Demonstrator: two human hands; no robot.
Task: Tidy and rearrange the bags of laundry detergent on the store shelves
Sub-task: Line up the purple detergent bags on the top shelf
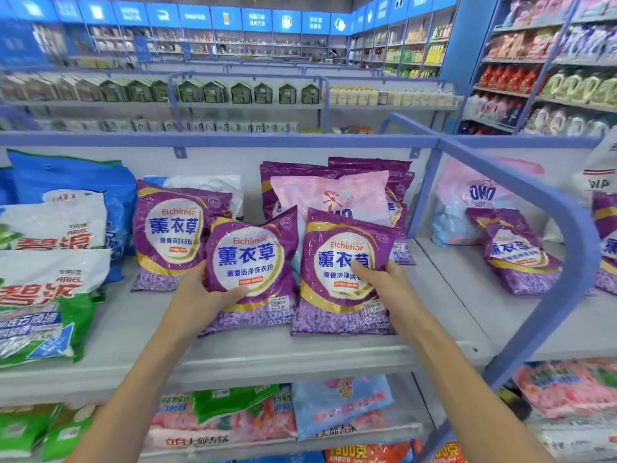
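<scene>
The left hand (200,295) was clamped on the left edge of the middle purple bag (250,262), thumb across its front. The right hand (387,282) gripped the right purple bag (337,279) by its right edge the same way. The two bags stood side by side and touching near the front of the shelf (233,352), the middle one tilted a little. A third purple bag (170,235) leaned just behind and to the left. Behind the held pair stood a pink bag (334,195), with more purple bags (367,168) against the back wall. At far left lay green-and-white bags (50,279) and a blue bag (76,182). Past the divider rail (582,262), another purple bag (521,255) leaned near a pink-and-blue bag (460,208).
</scene>
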